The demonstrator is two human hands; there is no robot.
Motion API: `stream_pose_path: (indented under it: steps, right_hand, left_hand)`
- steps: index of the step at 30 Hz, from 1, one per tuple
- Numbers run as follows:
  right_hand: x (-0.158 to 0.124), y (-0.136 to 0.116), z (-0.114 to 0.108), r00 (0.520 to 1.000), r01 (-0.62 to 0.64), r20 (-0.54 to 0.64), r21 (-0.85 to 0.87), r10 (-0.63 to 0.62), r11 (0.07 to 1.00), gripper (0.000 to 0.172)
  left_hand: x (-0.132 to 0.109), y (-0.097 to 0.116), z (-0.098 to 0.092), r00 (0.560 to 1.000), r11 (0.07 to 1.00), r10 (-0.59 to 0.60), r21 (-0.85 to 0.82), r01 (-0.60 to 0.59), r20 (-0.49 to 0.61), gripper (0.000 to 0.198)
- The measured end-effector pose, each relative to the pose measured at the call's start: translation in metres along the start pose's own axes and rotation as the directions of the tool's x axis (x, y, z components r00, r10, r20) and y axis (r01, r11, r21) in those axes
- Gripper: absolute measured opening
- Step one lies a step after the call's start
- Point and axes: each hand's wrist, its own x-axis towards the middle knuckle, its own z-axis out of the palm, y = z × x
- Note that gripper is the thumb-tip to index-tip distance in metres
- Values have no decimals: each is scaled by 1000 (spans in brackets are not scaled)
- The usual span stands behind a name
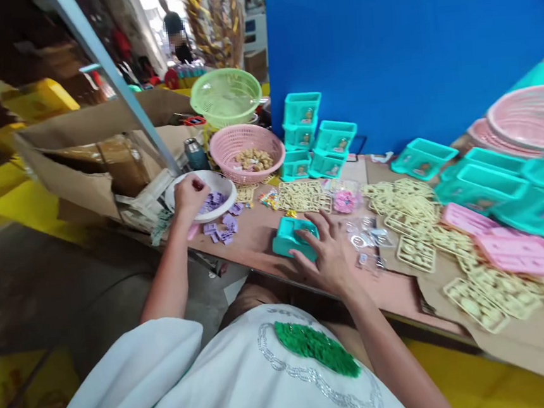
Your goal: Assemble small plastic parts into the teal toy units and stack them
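My left hand [191,197] is over the near-left rim of a white bowl [230,200] that holds small purple plastic parts [211,202]. Its fingers are curled together, and whatever they may hold is hidden. More loose purple parts [226,228] lie beside the bowl on the table. My right hand [329,253] has its fingers spread, with the thumb and index finger over a teal plastic box [284,240] at the table's front edge. Clear plastic pieces [369,237] lie just right of that hand.
Behind stand a pink basket [219,146] of tan pieces, a green basket [225,100], a dark bottle [196,155] and stacked teal boxes [301,119]. Cream plastic frames [416,253], pink trays [524,250] and more teal boxes [484,184] cover the right. A metal post [118,84] rises at left.
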Motion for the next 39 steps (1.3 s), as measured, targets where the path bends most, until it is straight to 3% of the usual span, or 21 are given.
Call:
stream_pose_path:
  steps: [1,2,3,5,8,11,13,17,20,23,26,29,32,35,39]
  right_hand:
    - [3,-2,-3,999,-1,50,-18,2,1000,38]
    - [5,-3,-5,996,-10,83,-31,12,999,37]
    - [6,-3,-6,994,-21,103,-37,25,999,38]
    - [7,-4,-5,989,-34,145,-27,38,999,41]
    - [10,-8,-4,994,-55,100,60,48,997,44]
    - [20,-16,-9,989,-114,-66,229,132,967,33]
    - [29,-21,-15,976,-148,-100,364,196,920,27]
    - [44,-27,-28,978,-194,41,557,206,807,25]
    - [45,-29,-30,958,-260,73,619,276,741,32]
    - [41,-32,-26,940,-312,93,623,327,718,35]
    - [39,-31,-22,933,-355,166,589,321,726,39]
    - [45,-22,-23,910,-414,227,504,347,758,40]
    - [57,-6,-27,904,-407,270,300,332,863,32]
    - [65,8,-28,883,-354,371,126,287,927,23]
    - [63,18,-26,824,-330,484,-12,295,944,19]
  left_hand:
    - [-7,5,3,996,978,19,-205,-37,-89,9]
    - [-16,11,5,988,900,17,-429,-82,-154,11]
    - [-25,19,8,984,767,1,-631,-115,-179,17]
    - [-47,36,13,996,482,-9,-873,-75,-91,30]
    - [-80,63,19,986,198,21,-967,161,168,42]
    - [-107,85,24,925,70,105,-930,360,366,46]
    - [-121,96,26,895,87,163,-909,407,416,45]
    - [-134,110,29,836,122,265,-877,465,480,42]
    - [-139,116,32,788,28,273,-823,568,552,42]
    - [-143,118,37,795,-53,257,-813,580,550,41]
    - [-143,113,45,854,1,273,-888,460,443,36]
    - [-134,100,61,921,234,325,-962,141,214,35]
    - [-125,88,86,871,451,480,-880,-149,99,69]
    - [-132,89,113,842,516,529,-828,-218,108,82]
    - [-157,107,134,909,559,417,-789,-253,4,83]
